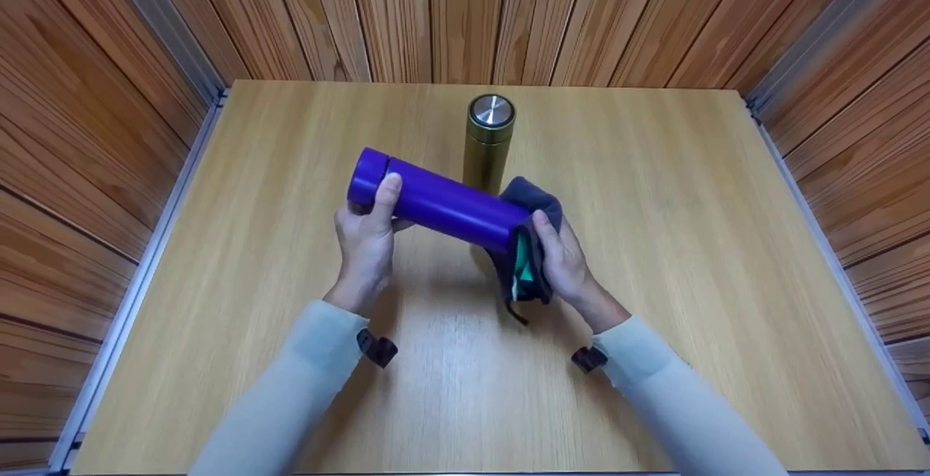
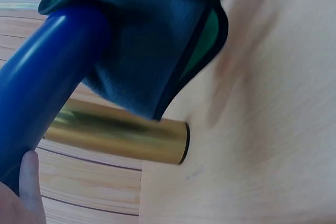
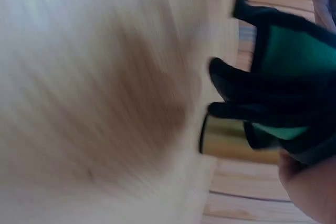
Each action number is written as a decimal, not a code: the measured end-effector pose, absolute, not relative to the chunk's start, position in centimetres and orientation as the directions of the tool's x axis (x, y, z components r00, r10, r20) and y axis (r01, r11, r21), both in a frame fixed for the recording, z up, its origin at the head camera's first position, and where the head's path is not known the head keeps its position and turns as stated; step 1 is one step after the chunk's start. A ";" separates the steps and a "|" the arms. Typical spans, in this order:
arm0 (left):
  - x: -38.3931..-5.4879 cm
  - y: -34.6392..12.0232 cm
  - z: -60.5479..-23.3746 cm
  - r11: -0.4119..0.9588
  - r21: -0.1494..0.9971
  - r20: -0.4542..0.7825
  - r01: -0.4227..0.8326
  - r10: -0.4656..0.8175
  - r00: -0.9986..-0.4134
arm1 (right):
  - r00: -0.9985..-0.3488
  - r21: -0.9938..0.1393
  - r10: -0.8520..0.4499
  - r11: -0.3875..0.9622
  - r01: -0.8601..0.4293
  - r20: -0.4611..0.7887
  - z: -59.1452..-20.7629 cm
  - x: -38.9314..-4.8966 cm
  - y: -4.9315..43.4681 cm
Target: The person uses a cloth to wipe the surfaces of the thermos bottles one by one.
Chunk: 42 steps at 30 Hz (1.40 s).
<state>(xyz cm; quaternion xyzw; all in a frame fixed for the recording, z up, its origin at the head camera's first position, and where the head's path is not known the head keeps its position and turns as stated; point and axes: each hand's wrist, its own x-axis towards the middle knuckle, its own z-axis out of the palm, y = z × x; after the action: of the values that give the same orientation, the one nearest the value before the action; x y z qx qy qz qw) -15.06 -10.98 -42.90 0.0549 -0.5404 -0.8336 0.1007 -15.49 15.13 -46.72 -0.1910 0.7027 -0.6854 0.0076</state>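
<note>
A purple-blue thermos bottle (image 1: 454, 203) is held tilted above the table, its capped end up at the left. My left hand (image 1: 367, 240) grips it near the cap, thumb lying along the near side. Around the bottle's lower end my right hand (image 1: 563, 254) holds a dark grey cloth (image 1: 534, 196) with black edging and a green underside. In the left wrist view the cloth (image 2: 147, 40) drapes over the bottle's end, a small loop at its corner. The right wrist view shows the folded cloth (image 3: 299, 51) hanging from the fingers, somewhat blurred.
A gold thermos bottle (image 1: 488, 142) with a silver-topped lid stands upright just behind the held one. The wooden table (image 1: 690, 243) has wood-panel walls (image 1: 465, 18) at its back and sides, with metal rails along the side edges.
</note>
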 end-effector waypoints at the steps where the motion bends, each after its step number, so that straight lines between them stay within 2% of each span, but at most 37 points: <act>1: -15.0 -11.0 -42.8 -0.396 0.912 0.021 0.109 -0.220 -0.975 | -0.929 -0.972 -0.301 0.018 -0.232 0.216 -46.5 -15.7 15.4; 5: -15.0 -11.0 -42.8 -0.390 0.914 0.032 0.110 -0.201 -0.979 | -0.939 -0.995 -0.340 0.069 -0.077 0.049 -45.8 -16.0 15.9; 11: -15.0 -10.5 -43.1 -0.433 0.892 0.038 0.127 -0.210 -0.977 | -0.959 -0.994 -0.270 -0.034 0.101 -0.088 -45.6 -16.1 15.6; 13: -15.0 -10.4 -43.2 -0.456 0.878 0.045 0.142 -0.217 -0.975 | -0.956 -0.979 -0.238 -0.067 0.193 -0.173 -45.6 -15.9 15.3; 17: -15.0 -10.0 -43.3 -0.478 0.861 0.057 0.174 -0.249 -0.967 | -0.931 -0.921 -0.228 -0.205 0.332 -0.285 -45.6 -15.4 14.8; 24: -15.2 -9.4 -43.1 -0.468 0.854 0.092 0.227 -0.294 -0.951 | -0.891 -0.741 -0.297 -0.497 0.451 -0.343 -45.1 -14.5 13.9; 30: -15.3 -9.4 -43.2 -0.457 0.852 0.132 0.256 -0.286 -0.949 | -0.886 -0.633 -0.344 -0.621 0.462 -0.310 -44.6 -13.8 13.4; 38: -15.0 -9.1 -43.3 -0.435 0.865 0.132 0.250 -0.285 -0.950 | -0.937 -0.668 -0.153 -0.666 0.332 -0.313 -45.5 -13.4 12.4; 42: -15.0 -9.3 -43.4 -0.434 0.860 0.161 0.270 -0.271 -0.949 | -0.944 -0.719 -0.095 -0.626 0.303 -0.314 -46.1 -13.9 12.4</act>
<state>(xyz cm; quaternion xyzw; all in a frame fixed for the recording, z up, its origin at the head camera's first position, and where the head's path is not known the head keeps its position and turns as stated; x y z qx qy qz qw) -15.05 -9.27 -43.40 0.0008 -0.5076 -0.8466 0.1599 -13.86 12.39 -46.10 0.1239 0.4180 -0.8930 0.1114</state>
